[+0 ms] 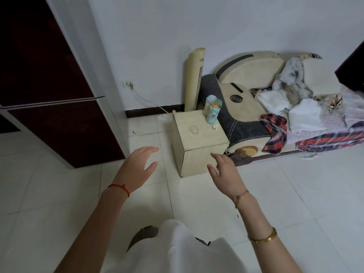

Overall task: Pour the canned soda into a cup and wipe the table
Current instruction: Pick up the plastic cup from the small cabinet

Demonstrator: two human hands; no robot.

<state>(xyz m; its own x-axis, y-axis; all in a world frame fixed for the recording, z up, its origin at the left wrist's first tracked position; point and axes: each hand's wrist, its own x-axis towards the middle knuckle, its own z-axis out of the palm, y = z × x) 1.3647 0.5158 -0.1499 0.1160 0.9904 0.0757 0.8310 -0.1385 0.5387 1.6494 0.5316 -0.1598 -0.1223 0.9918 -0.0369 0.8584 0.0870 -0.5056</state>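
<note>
A: Where do we stand on the soda? We see a tall printed can or bottle [213, 113] upright at the back right corner of the small wooden table [204, 154]; too small to say which it is. A pale container [210, 103] stands just behind it, touching or nearly so.

B: And the cup? Possibly the small clear thing [194, 129] near the middle of the tabletop. We cannot confirm.

A: Hands: left hand [137, 166] and right hand [226, 170] both raised, fingers spread and relaxed, gripping nothing, well short of the table.

B: So the step, as we judge it, is the approach. We should close in squarely and take the can low on its body, steadying the cup with the other hand.

A: Edges: the can sits close to the table's right edge, the bed [295, 119] just beside. A tower fan [194, 81] stands behind. Open tiled floor [59, 194] lies in front and left; the wardrobe [49, 85] is well apart.
</note>
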